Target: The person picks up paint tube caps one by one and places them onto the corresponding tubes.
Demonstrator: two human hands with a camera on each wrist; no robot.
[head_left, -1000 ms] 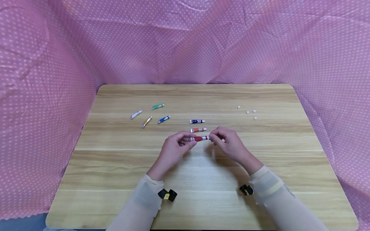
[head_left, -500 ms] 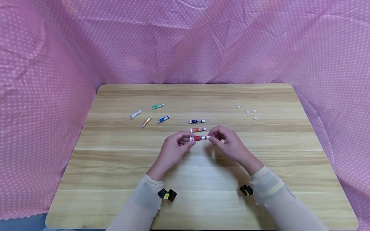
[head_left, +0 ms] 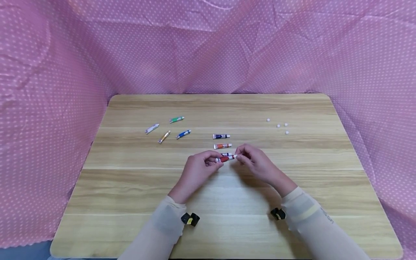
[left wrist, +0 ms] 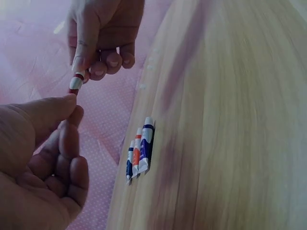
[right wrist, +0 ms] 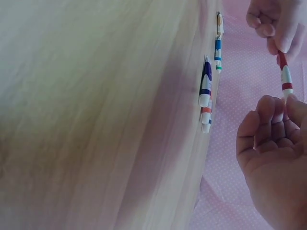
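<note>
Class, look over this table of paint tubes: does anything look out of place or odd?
Four small white caps lie loose at the table's far right, well apart from the four tubes scattered askew at far left. Nothing looks spilled or damaged.

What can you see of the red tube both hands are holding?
The red tube is small and slim, with a red body, white bands and a white cap end. It is held off the wooden table, roughly level, cap end tilted slightly up. The left hand pinches its back end between thumb and fingers; the right hand pinches the cap end with its fingertips. It sits just in front of the orange tube. Whether the cap is loosened cannot be told.
</note>
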